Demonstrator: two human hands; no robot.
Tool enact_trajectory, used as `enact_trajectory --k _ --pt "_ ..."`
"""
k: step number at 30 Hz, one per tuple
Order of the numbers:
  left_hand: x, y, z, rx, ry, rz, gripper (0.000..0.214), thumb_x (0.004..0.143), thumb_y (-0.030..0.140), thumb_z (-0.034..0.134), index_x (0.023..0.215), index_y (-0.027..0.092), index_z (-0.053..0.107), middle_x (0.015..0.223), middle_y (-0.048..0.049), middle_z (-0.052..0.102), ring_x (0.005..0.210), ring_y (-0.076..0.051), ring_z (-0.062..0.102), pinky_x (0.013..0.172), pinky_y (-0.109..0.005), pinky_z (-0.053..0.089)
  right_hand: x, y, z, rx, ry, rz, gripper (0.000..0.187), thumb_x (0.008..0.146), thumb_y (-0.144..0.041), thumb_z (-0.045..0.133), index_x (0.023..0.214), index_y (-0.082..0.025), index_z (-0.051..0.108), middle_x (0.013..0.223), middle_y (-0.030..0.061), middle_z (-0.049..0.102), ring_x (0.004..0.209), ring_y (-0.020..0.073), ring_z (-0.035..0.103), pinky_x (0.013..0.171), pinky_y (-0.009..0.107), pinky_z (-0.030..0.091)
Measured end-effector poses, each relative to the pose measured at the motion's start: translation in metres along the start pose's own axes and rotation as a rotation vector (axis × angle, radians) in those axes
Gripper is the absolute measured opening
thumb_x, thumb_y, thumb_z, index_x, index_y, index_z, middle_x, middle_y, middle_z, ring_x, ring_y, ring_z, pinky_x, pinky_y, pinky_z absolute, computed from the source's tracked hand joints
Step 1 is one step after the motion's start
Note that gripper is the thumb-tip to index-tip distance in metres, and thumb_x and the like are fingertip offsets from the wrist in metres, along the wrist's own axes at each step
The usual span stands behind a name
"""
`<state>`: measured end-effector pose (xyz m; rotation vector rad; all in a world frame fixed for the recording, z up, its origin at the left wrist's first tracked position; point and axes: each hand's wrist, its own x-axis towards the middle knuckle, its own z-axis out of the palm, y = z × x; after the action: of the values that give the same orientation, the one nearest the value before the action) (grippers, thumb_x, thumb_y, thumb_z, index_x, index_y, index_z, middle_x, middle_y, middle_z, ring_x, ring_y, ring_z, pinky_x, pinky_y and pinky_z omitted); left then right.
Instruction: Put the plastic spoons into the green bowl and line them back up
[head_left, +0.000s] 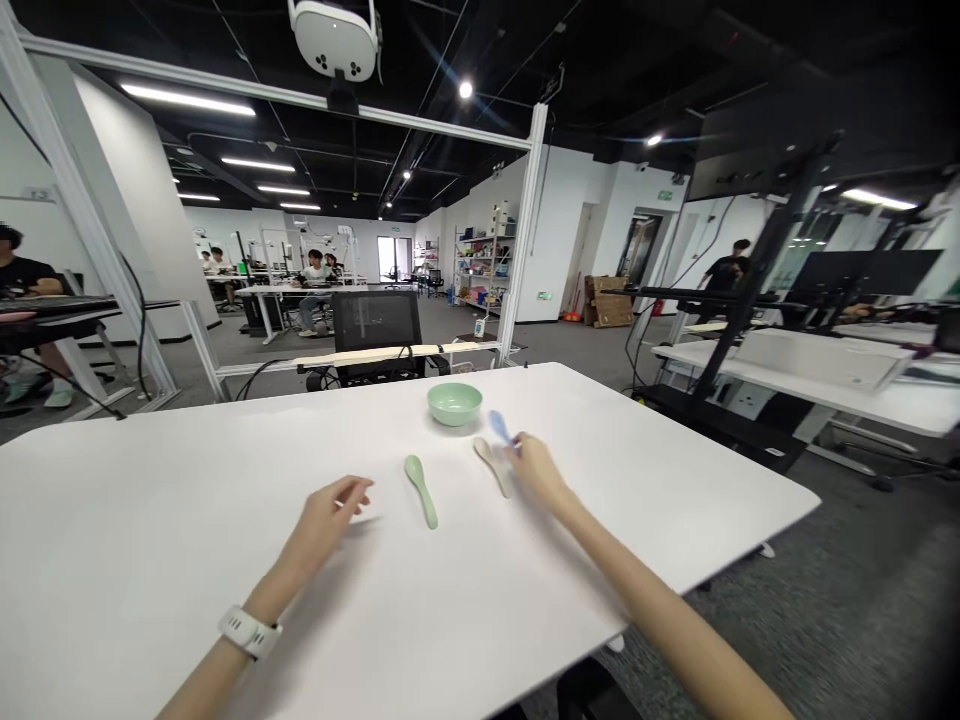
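Far left there's a seated person [22, 290] at a desk, and behind the white aluminum frame [97, 190] another person [315, 285] sits further back, past a black mesh chair [376, 325] that stands just beyond the white table [165, 530].

On the table, the left hand [326, 525], with a white watch [250, 632] on the wrist, hovers empty, its fingers loosely curled and a bit spread. It's the closest hand to the green spoon [421, 490], which lies flat just right of it but isn't touching it.

Next along, the pale green bowl [454, 404] sits further up the table, and the beige spoon [491, 465] lies right by the right hand [536, 470]. Those right fingers [517, 450] are pinched narrow on the blue spoon [499, 428], which tilts up off the table just short of the bowl.

Over on the right, there's a shelf [480, 260], cardboard boxes [609, 302], a person standing [726, 268], and a white desk [787, 375].
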<state>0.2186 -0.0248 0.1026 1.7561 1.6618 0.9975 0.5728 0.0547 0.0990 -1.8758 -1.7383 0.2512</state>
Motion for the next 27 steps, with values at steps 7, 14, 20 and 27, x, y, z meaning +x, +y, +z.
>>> enact_trajectory --k 7,14,20,27 --pt "0.017 0.056 0.057 -0.314 -0.171 -0.119 0.084 0.071 0.092 0.054 0.093 0.015 0.076 0.093 -0.0138 0.078 0.074 -0.024 0.07 0.068 -0.037 0.053 -0.062 -0.098 0.035 0.428 -0.238 -0.289 0.013 0.093 -0.023 0.073 0.09 -0.021 0.061 0.085 0.0024 0.072 0.075 0.0182 0.066 0.064 0.027 0.044" --pt "0.021 0.033 0.051 -0.238 0.002 -0.078 0.073 0.067 0.093 0.054 0.067 0.022 0.065 0.067 -0.0053 0.064 0.068 -0.022 0.061 0.064 -0.034 0.047 -0.065 -0.115 0.046 0.431 -0.309 -0.322 0.024 0.096 -0.034 0.078 0.098 -0.023 0.057 0.087 0.0019 0.071 0.079 0.0209 0.068 0.067 0.029 0.048" --pt "0.031 0.013 0.032 -0.062 0.051 -0.153 0.066 0.072 0.087 0.045 0.061 0.024 0.061 0.069 -0.0093 0.069 0.067 -0.025 0.063 0.065 -0.037 0.047 -0.057 -0.111 0.064 0.016 -0.162 -0.3 0.028 0.101 -0.039 0.07 0.118 -0.019 0.06 0.123 0.0188 0.068 0.112 0.0344 0.07 0.089 0.043 0.057" --pt "0.036 0.013 0.039 0.185 0.047 -0.226 0.042 0.086 0.059 0.05 0.063 0.026 0.064 0.074 -0.0096 0.077 0.072 -0.029 0.07 0.066 -0.037 0.043 -0.05 -0.101 0.078 0.002 -0.278 -0.375 0.036 0.099 -0.01 0.05 0.135 -0.014 0.055 0.12 0.0171 0.072 0.109 0.0288 0.07 0.091 0.037 0.053"
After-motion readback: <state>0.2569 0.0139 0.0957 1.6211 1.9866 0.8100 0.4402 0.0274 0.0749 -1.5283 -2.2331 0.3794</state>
